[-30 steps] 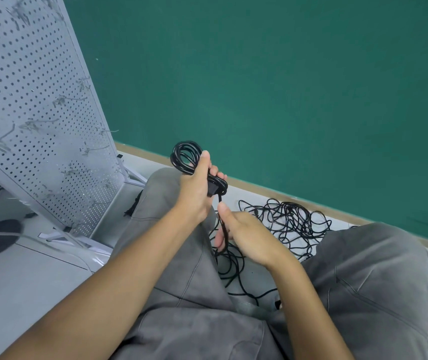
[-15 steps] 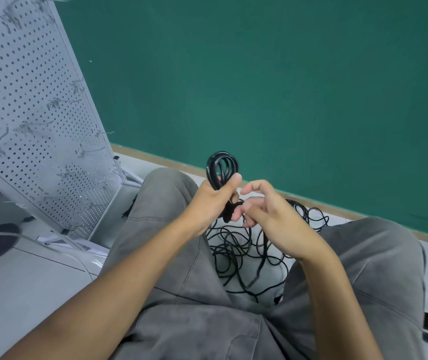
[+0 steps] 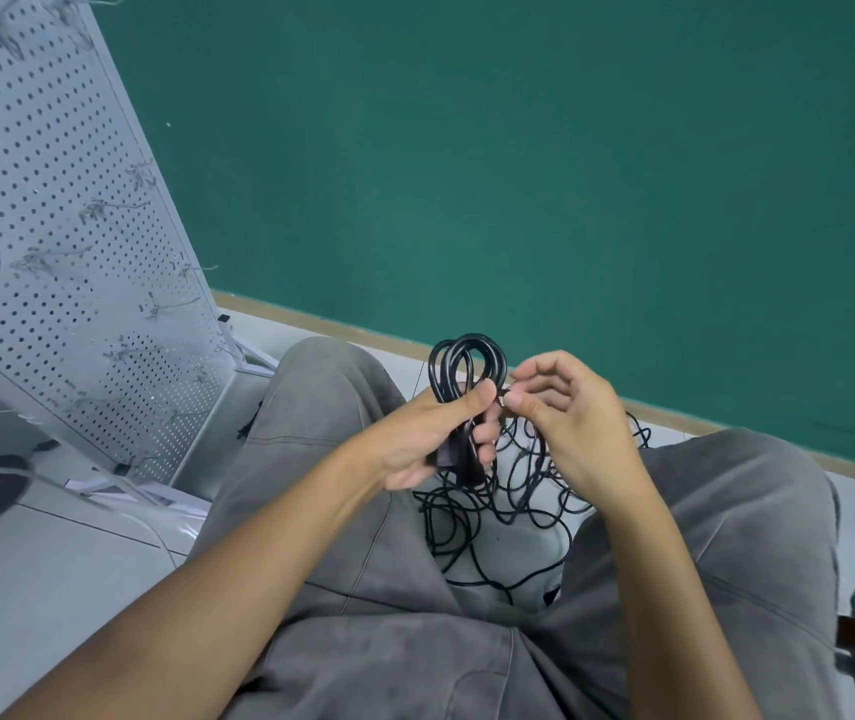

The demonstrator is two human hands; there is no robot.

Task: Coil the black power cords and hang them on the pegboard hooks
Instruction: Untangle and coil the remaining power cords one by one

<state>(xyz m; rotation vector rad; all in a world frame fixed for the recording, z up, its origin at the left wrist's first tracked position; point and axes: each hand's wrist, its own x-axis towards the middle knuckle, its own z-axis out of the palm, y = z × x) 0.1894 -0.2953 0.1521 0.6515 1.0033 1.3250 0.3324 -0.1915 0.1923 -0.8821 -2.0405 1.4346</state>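
Since a second ago, the coil (image 3: 467,374) has been brought from the left knee toward the middle of the lap, and the right hand (image 3: 568,415) has been raised from the slack cord below to the top of the bundle. This is judged to mean that winding is nearly finished for this cord and that the loose end is being gathered or tucked before hanging.

The coil is held upright in the left hand (image 3: 433,441), with the thumb pressed across the loops and the fingers curled round them; a plug body appears to be gripped under the palm. The right hand is held just beside the coil, its thumb and forefinger closed in a pinch at the side of the loops; whether a strand is actually caught there cannot be told.

A tangle of loose cords (image 3: 498,506) is left on the floor between the knees. The pegboard (image 3: 51,241) stands tilted at the left, its hooks (image 3: 103,207) seen bare, so nothing has yet been hung on this part.
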